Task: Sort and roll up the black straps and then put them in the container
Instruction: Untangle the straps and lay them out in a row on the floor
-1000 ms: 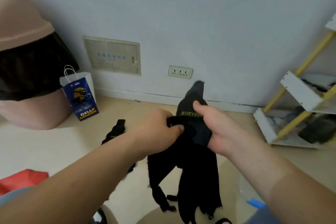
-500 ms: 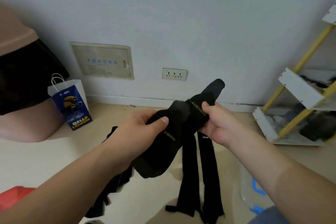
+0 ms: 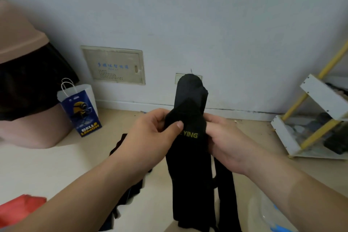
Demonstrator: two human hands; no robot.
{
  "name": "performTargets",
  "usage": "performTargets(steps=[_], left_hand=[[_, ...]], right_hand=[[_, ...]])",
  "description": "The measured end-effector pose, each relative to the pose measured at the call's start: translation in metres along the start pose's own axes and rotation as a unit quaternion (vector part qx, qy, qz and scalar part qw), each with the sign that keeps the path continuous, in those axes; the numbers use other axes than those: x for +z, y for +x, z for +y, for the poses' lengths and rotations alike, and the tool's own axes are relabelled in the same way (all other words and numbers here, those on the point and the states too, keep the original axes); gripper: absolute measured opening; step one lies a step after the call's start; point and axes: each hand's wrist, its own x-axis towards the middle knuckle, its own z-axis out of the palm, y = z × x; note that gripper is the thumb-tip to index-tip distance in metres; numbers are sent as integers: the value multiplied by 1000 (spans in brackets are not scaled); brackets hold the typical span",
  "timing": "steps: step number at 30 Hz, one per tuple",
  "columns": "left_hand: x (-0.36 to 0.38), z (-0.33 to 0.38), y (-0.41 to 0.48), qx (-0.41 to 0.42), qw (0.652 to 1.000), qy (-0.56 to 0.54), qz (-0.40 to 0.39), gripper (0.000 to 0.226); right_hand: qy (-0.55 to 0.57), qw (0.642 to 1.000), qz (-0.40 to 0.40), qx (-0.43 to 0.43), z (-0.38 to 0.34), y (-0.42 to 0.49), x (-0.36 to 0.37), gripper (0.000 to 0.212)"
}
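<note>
At frame centre, above the floor [image 3: 47,165], a black strap [image 3: 190,111] is held up in both hands. The left hand [image 3: 150,137] is closed on the strap's left edge, with the thumb pressed flat on its front face just above yellow lettering that reads "YING". The right hand [image 3: 226,141] is curled round the strap's right edge at the same height; its fingertips are hidden behind the fabric. The strap's rounded upper end stands upright above the hands and partly covers a wall socket [image 3: 178,79]. The rest hangs straight down between the forearms to the bottom of the frame. A narrower black length [image 3: 226,194] hangs just right of it, below the right hand; whether it belongs to the same strap cannot be told. More black straps [image 3: 131,196] are seen on the floor under the left forearm, partly hidden by it. The container [image 3: 263,211], translucent with a blue part, is cut off at the lower right corner, near the hanging strap ends; no strap is seen in it. Left of the hands, a blue paper bag [image 3: 82,113] is stood against a pink bin [image 3: 28,133] with a black liner. A beige wall panel [image 3: 113,65] is mounted above the bag. A white and yellow rack [image 3: 318,90] is placed at the right edge. A red item [image 3: 20,207] is seen at the lower left.
</note>
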Motion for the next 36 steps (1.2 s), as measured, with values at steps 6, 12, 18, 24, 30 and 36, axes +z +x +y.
performTargets(steps=[6,12,18,24,30,36], left_hand=[[-6,-3,3,35,996,79,31,4],[-9,-20,12,39,989,139,19,10],[0,-19,14,54,994,97,23,13],[4,-26,19,38,991,123,47,13],[8,-23,18,1,995,78,58,9],[4,-26,21,44,972,220,68,8]], right_hand=[[17,1000,15,-10,7,2,4,32],[64,997,-26,16,7,5,1,48],[129,990,-44,34,9,7,3,50],[81,995,-48,25,17,9,5,56],[-51,996,-23,-65,26,10,2,36],[-109,990,18,-92,28,11,4,27]])
